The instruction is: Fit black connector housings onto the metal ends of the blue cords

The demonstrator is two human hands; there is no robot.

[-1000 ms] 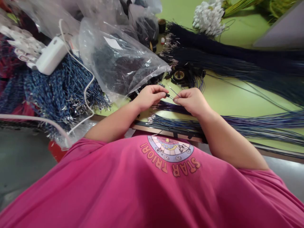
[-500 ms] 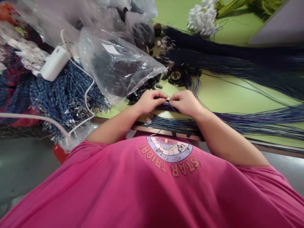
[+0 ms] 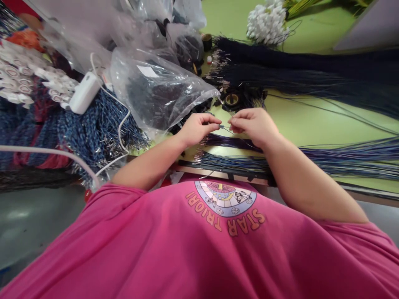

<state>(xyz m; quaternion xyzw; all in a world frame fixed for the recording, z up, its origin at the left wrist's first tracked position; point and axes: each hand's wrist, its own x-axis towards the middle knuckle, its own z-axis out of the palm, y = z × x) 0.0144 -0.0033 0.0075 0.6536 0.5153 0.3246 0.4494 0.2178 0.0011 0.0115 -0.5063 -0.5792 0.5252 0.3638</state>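
My left hand (image 3: 200,128) is closed in a pinch on a small dark connector housing (image 3: 221,126), held just above the bench. A thin wire (image 3: 227,129) runs out of the housing toward the right. To the right, my right hand (image 3: 256,126) has thumb and forefinger pressed together on what looks like a thin wire end, with a small pale glint at the fingertips. A small gap separates the two hands. Below them lie bundles of dark blue and purple wires (image 3: 324,154) with metal-tipped ends, along the bench's front edge.
A clear plastic bag (image 3: 162,93) of black parts lies beyond my left hand, near a roll of tape (image 3: 231,99). A thick dark wire bundle (image 3: 299,70) stretches across the back right. Twisted blue wires (image 3: 102,124), a white device (image 3: 84,93) and its cable are at left.
My right hand has drawn away from the left, up and to the right, opening a gap at the connector. The left hand still pinches the housing. The view has shifted slightly.
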